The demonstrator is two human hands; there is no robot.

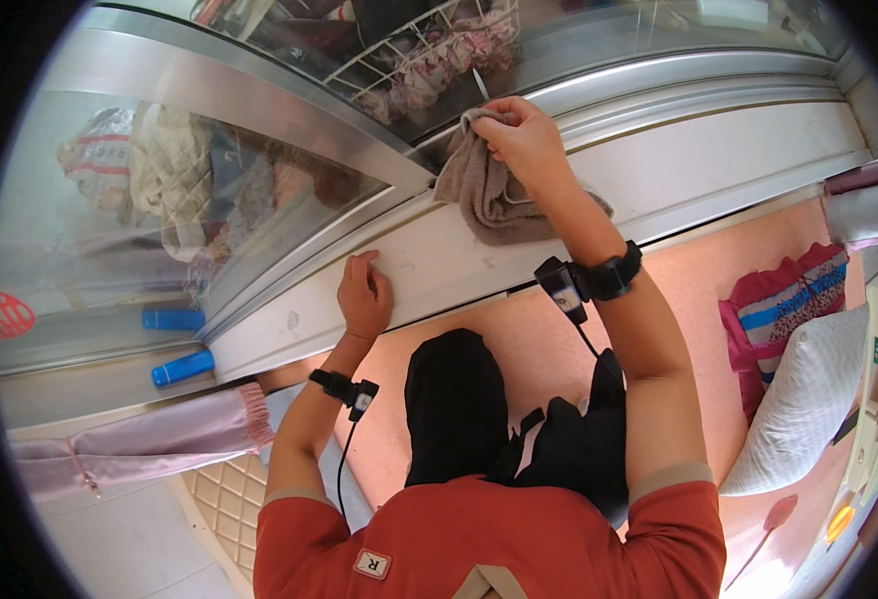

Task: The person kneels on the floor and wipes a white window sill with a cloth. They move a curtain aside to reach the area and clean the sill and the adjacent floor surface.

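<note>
My right hand (525, 142) pinches a grey-brown towelling cloth (484, 191) at the sliding window's track. The cloth's lower folds hang over the white window sill (708, 176). Just past my right fingertips, a thin pale pointed thing (481, 84) stands against the dark glass; I cannot tell what it is or whether I hold it. My left hand (365, 296) rests on the sill near its front edge, fingers loosely bent and nothing in them. An aluminium-framed window pane (274, 112) rises at the left, its lower corner close to the cloth.
A blue cylindrical container (184, 368) lies at the sill's left end, mirrored in the glass. A tied pink curtain (147, 449) hangs at left. A white wire basket (409, 49) is beyond the glass. At right lie a white pillow (798, 404) and a striped cushion (768, 322).
</note>
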